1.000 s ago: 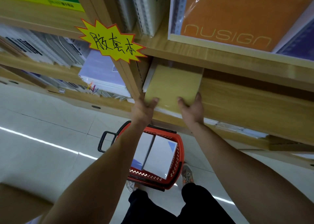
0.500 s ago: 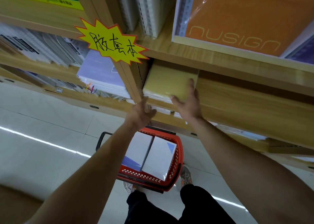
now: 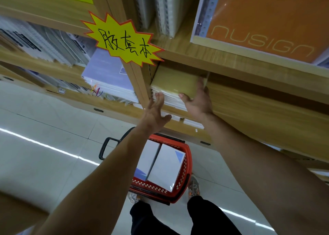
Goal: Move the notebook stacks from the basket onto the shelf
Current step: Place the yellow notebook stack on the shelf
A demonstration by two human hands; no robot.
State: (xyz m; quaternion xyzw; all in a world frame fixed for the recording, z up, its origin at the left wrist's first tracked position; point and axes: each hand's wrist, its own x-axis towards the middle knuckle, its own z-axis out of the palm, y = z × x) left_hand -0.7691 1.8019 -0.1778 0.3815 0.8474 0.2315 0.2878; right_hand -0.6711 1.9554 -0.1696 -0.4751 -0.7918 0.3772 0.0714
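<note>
A yellow-covered notebook stack (image 3: 173, 82) lies on the wooden shelf (image 3: 258, 108), tucked against the upright divider. My right hand (image 3: 197, 101) presses with straight fingers against the stack's front right corner. My left hand (image 3: 154, 113) is spread flat, its fingertips touching the stack's front left edge. Below, on the floor, a red basket (image 3: 184, 179) holds two white notebook stacks (image 3: 165, 167) side by side.
A yellow starburst sign (image 3: 122, 42) hangs on the divider. Lilac notebooks (image 3: 106, 74) fill the bay to the left; an orange notebook (image 3: 267, 15) and spiral pads (image 3: 160, 8) sit on the shelf above. My feet stand beside the basket on the tiled floor (image 3: 44, 136).
The yellow stack has slid deeper into the shelf bay. Both hands went from gripping its front edge to pushing it with flat fingers.
</note>
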